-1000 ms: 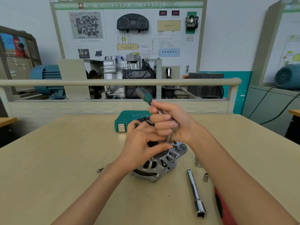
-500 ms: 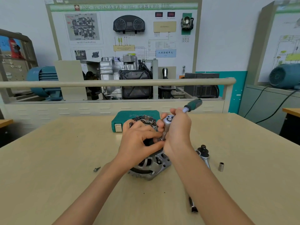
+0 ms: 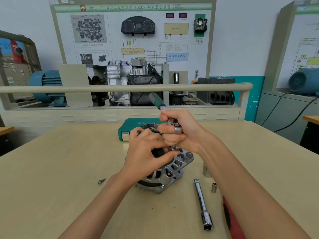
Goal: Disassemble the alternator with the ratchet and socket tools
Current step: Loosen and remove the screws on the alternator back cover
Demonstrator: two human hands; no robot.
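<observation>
Alternator (image 3: 165,171): stands on the table (image 3: 60,178) near the middle, tilted, housing halves together — not yet split, as far as can be seen.

Left hand (image 3: 146,157): fingers curled over the top of the alternator, holding it steady.

Right hand (image 3: 181,133): fingers wrapped round the ratchet (image 3: 174,126) close to its head; the green handle points up and away from the person.

Socket engagement: a short chrome piece shows below the ratchet head, going down into the top of the alternator; the fastener itself is hidden by the fingers.

Work done: one loose screw (image 3: 101,181) lies on the table to the left, well apart from the alternator — judged to be a fastener already removed.

Work left: the bolt visible on the near face appears to be in place; the case, the rotor and the inner parts remain to be taken out. Judged early in the task.

Spare tools: an extension bar (image 3: 202,202) and a small socket (image 3: 214,187) lie to the right, with a larger socket (image 3: 206,170) just beyond them.

Tool case (image 3: 136,125): green, closed, behind the alternator.
</observation>
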